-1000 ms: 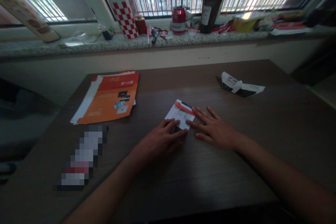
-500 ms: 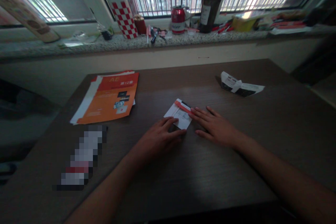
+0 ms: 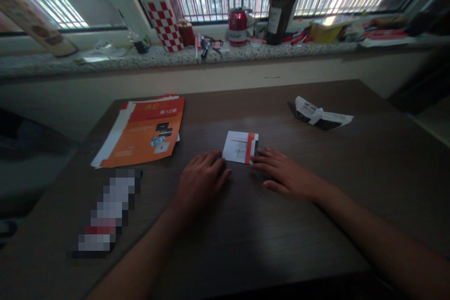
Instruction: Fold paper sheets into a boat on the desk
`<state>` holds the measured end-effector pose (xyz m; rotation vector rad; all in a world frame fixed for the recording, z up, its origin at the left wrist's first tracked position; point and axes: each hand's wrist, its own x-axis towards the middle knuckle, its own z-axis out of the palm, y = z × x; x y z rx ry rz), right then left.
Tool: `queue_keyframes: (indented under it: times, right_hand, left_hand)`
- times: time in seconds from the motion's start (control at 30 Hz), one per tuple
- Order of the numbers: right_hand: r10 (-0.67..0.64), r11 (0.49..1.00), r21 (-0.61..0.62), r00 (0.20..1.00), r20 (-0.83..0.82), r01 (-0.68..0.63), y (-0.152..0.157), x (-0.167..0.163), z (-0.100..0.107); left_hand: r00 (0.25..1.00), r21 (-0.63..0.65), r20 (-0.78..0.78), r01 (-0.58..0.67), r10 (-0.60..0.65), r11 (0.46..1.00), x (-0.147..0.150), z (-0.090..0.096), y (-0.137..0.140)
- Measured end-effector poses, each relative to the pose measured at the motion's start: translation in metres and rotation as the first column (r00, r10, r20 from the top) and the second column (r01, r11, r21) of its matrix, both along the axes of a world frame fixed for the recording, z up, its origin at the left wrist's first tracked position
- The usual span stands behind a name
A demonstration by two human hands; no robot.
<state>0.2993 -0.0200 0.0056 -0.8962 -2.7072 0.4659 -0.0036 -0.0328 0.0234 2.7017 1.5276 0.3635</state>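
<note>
Thumbs apart from fingers, the left hand (image 3: 204,173) sits beside, and the right hand (image 3: 283,173) touches, the folded white-and-red paper square (image 3: 239,146).

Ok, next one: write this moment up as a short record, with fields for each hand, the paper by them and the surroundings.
left hand: loosely curled beside the paper's near left corner; contact unclear
right hand: palm down, fingers spread, fingertips at the paper's right edge
folded paper: small, white with an orange strip, flat on the table
table, left: orange booklet; pixelated item nearer the person
table, far right: black-and-white folded piece
windowsill: red can, checkered bottle
</note>
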Motion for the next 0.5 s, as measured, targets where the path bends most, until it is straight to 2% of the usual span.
queue_keyframes:
  times: [0.2,0.5]
  right_hand:
    - [-0.008,1.0,0.029,1.0,0.018,0.008,-0.003,-0.005,0.001]
    - [0.081,0.997,-0.009,0.993,-0.084,-0.082,-0.006,-0.007,0.008]
  left_hand:
    - [0.99,-0.089,0.032,0.141,-0.138,0.986,0.01,-0.006,-0.006]
    - [0.985,-0.093,-0.022,0.17,-0.173,0.981,0.013,-0.012,-0.009]
